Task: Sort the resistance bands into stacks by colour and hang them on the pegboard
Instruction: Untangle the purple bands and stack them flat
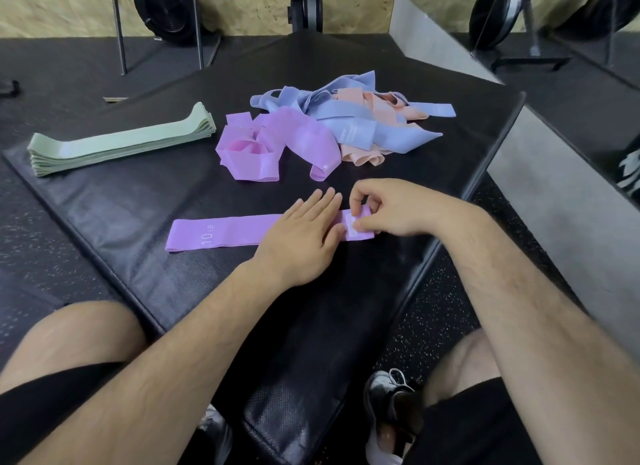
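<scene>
At centre frame, your left hand lies flat and uncurled, pinning the purple band to the counter so it lies smooth. Your right hand pinches the band's right end between curled fingers, likely to square it. The green stack sits upper left, the unsorted pile above centre.

Black padded mat carries green stack, purple band, mixed pile.

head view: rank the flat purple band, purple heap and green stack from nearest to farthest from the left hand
1. flat purple band: under the left hand, touching it.
2. purple heap: just beyond, centre.
3. green stack: far off to the left.
</scene>
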The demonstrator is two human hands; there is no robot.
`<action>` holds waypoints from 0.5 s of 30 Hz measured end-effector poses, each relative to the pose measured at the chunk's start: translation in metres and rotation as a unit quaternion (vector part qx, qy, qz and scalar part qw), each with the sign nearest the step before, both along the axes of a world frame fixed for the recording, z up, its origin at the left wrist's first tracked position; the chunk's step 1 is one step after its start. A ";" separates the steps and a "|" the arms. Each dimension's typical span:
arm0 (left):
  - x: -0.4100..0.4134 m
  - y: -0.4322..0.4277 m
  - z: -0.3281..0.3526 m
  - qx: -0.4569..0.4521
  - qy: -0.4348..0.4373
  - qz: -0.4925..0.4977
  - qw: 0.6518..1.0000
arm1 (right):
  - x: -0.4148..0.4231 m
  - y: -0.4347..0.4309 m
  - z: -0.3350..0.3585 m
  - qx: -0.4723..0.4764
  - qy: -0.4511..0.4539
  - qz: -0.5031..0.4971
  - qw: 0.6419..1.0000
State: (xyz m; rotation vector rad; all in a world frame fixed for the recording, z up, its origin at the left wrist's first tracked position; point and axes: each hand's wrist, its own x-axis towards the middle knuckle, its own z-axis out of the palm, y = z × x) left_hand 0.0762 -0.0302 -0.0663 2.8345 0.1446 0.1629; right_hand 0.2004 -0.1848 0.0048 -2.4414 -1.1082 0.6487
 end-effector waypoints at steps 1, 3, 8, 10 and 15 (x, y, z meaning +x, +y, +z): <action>0.000 0.000 0.000 0.001 0.001 0.000 1.000 | -0.001 -0.001 -0.001 -0.010 -0.012 0.000 1.000; 0.000 -0.002 0.001 0.010 0.000 -0.001 1.000 | -0.001 -0.003 -0.002 -0.025 -0.033 -0.001 0.999; 0.002 -0.001 0.006 0.035 0.007 -0.010 0.999 | -0.006 -0.002 -0.007 -0.011 -0.058 -0.004 0.998; 0.002 -0.001 0.010 0.008 -0.007 0.001 1.000 | -0.008 0.001 -0.008 0.020 -0.075 0.000 0.997; 0.000 0.015 0.024 -0.039 -0.063 0.021 0.997 | -0.018 0.025 -0.004 0.094 -0.104 0.010 0.990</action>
